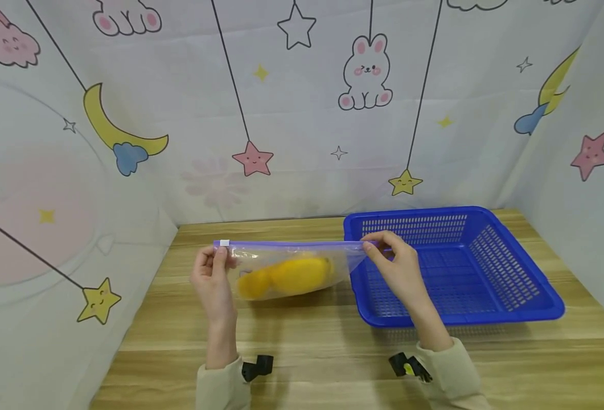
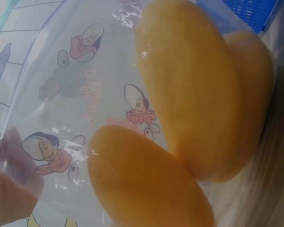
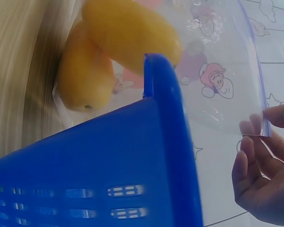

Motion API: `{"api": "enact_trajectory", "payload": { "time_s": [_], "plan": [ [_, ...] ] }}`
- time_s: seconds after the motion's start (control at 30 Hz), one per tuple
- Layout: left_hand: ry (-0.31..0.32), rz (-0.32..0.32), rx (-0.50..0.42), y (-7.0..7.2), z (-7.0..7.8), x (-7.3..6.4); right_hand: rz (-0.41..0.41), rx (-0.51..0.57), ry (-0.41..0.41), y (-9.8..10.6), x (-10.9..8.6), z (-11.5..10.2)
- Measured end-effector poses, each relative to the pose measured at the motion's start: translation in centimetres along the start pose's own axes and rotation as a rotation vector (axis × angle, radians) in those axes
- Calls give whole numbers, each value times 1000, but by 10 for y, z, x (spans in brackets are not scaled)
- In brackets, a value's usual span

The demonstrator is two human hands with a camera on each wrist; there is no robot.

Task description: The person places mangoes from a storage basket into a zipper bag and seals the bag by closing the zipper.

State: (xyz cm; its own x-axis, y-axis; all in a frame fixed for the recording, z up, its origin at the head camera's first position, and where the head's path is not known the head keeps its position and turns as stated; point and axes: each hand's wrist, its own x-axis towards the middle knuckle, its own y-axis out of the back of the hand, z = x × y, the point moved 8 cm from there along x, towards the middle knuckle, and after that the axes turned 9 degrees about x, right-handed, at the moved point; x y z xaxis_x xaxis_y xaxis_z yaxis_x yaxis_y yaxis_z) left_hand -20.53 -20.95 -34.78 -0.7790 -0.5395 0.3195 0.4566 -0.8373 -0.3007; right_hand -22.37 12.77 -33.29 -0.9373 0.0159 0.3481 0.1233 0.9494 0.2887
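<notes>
A clear slider zip bag (image 1: pixel 348 263) with a purple zip strip is stretched between my two hands. Inside its lower part lie several yellow mangoes (image 1: pixel 302 275), their shapes plain in the left wrist view, where one mango (image 2: pixel 146 179) leans apart from the others. My left hand (image 1: pixel 213 273) pinches the top left corner, thumb right by the white slider (image 1: pixel 224 243). With thumb and fingers my right hand (image 1: pixel 395 262) pinches the top right end of the strip, as the right wrist view shows too (image 3: pixel 270 165). Printed cartoon figures show on the bag's film.
A blue plastic basket (image 1: pixel 512 318) with slotted walls stands on the wooden table (image 1: pixel 302 353) at the right, under my right forearm. Its near left corner is beside the bag. Behind the table hangs a white cloth (image 1: pixel 302 114) printed with stars, moons and rabbits.
</notes>
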Motion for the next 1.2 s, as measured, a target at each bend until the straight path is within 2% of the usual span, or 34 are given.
{"api": "enact_trajectory", "payload": {
  "time_s": [0.33,0.5,0.73,1.0,1.2],
  "plan": [
    [2,-9,-71,-3,-1,-1,-29,-73,125,-10,0,-26],
    [12,-4,-55,-3,-2,-1,-56,-130,158,-16,4,-36],
    [35,6,-13,-3,-2,-2,-122,-219,248,-33,7,-54],
    [0,-13,-15,-5,-2,-2,-197,-244,270,-52,9,-66],
    [-11,-20,-9,-4,-1,-2,-244,-274,327,-69,13,-76]
  ]
}}
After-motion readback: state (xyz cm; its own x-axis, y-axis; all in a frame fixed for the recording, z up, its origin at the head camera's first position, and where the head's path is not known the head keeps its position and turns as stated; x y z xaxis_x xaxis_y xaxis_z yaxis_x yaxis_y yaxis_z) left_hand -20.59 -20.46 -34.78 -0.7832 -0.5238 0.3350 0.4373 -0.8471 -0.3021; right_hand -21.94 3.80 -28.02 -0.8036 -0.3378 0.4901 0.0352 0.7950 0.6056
